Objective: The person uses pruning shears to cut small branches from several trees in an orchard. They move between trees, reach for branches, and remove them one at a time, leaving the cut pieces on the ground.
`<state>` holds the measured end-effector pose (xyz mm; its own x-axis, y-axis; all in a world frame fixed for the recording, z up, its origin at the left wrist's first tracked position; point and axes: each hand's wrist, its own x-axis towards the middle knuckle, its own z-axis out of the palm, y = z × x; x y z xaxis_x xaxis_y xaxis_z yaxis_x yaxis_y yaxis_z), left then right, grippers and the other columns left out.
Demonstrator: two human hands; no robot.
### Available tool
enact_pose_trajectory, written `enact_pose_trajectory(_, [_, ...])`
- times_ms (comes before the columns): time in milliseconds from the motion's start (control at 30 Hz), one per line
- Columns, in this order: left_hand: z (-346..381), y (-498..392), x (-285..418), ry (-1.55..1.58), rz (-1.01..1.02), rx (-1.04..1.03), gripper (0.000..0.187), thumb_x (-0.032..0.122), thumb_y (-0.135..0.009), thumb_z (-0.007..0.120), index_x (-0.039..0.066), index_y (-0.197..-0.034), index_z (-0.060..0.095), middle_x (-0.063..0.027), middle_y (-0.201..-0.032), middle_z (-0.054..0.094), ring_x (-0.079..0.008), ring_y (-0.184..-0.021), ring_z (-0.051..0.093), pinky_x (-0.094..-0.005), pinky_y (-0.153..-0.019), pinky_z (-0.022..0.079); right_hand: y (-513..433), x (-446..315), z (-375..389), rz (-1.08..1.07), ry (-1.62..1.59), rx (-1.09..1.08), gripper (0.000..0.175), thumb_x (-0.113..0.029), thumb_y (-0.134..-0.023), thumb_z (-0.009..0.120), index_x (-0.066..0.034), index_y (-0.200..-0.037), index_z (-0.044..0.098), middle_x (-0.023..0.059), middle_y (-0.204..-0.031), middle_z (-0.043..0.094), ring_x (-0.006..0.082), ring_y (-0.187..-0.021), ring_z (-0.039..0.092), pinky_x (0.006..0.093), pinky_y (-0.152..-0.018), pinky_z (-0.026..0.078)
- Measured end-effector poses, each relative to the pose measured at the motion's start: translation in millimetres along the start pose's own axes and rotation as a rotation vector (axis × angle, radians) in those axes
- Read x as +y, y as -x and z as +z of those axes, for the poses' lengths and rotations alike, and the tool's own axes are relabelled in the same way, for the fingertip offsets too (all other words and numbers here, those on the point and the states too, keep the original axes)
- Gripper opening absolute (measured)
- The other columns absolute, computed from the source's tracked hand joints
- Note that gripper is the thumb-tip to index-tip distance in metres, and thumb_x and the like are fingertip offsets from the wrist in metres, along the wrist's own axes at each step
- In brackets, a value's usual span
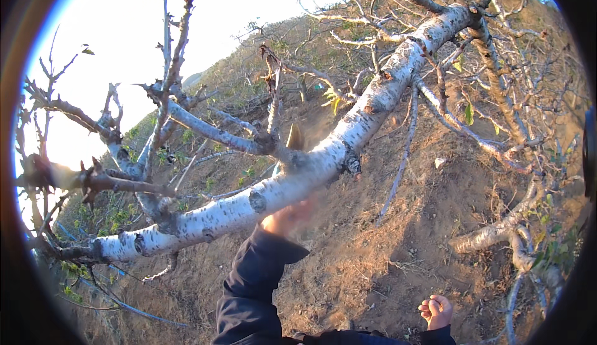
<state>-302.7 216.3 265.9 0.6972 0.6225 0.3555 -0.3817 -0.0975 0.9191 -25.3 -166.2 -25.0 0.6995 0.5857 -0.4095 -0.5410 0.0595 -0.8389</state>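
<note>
My left hand (291, 217), blurred, is raised just under a thick pale-barked tree branch (322, 161). The branch partly covers it, so its fingers and anything in it cannot be made out. Beyond the branch, a narrow yellowish-brown pointed object (295, 137) sticks up near the base of a side limb, with a small light-blue part (276, 169) below it. Whether my left hand holds that object is hidden. Low at the right, my right hand (437, 311) hangs over the soil, its fingers curled in and nothing visible in them.
The thick branch slopes from lower left to upper right across the view. Knobbly side limbs (210, 133) rise at the left, and a thin twig (402, 168) hangs down. A thick lower limb (489, 235) stands at right. Dry sloping soil (354, 270) lies beneath, with blue tubing or cord (140, 314) at lower left.
</note>
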Motion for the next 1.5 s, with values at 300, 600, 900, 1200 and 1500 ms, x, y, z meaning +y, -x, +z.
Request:
enact_pose_trajectory(300, [27,9,6,-0.041,0.016,0.001,0.048,0.032,-0.097,0.070,0.000,-0.130,0.056,-0.0060,-0.084,0.055,-0.0209,-0.075,0.057,-0.0390,-0.070,0.051,-9,-5,-5,0.029,-0.036,0.050,0.019,-0.003,-0.099,0.061,-0.0022,-0.117,0.058,0.0141,-0.087,0.071,0.0240,-0.068,0.072,0.0317,-0.054,0.055])
enact_pose_trajectory(600, [30,57,-25,-0.019,-0.090,-0.044,0.040,0.031,-0.096,0.071,0.000,-0.118,0.061,-0.0092,-0.083,0.060,-0.0259,-0.081,0.064,-0.0416,-0.075,0.052,-12,5,-8,0.020,0.017,-0.047,0.020,-0.006,-0.099,0.062,-0.0016,-0.118,0.058,0.0145,-0.091,0.072,0.0247,-0.074,0.074,0.0333,-0.060,0.059])
enact_pose_trajectory(900, [62,79,-20,0.129,-0.238,-0.176,0.050,0.032,-0.091,0.073,-0.005,-0.122,0.060,-0.0124,-0.085,0.060,-0.0267,-0.081,0.063,-0.0421,-0.075,0.052,-5,-9,-10,0.029,0.034,-0.040,0.019,-0.005,-0.100,0.062,-0.0010,-0.118,0.058,0.0172,-0.095,0.073,0.0279,-0.080,0.076,0.0344,-0.065,0.061])
enact_pose_trajectory(1200, [100,90,-57,0.290,-0.344,-0.214,0.060,0.029,-0.084,0.072,-0.007,-0.130,0.058,-0.0108,-0.088,0.058,-0.0243,-0.084,0.058,-0.0403,-0.079,0.047,-28,26,-28,-0.071,-0.059,-0.225,0.042,-0.039,-0.097,0.076,-0.0042,-0.116,0.064,0.0076,-0.090,0.071,0.0185,-0.076,0.068,0.0291,-0.061,0.054])
enact_pose_trajectory(1500, [142,108,-91,0.251,-0.722,-0.333,0.075,0.029,-0.088,0.071,-0.005,-0.149,0.044,-0.0074,-0.105,0.059,-0.0199,-0.100,0.061,-0.0344,-0.086,0.049,-26,26,-44,-0.113,-0.048,-0.206,0.049,-0.047,-0.093,0.079,-0.0057,-0.116,0.065,0.0067,-0.090,0.071,0.0185,-0.075,0.069,0.0297,-0.061,0.055])
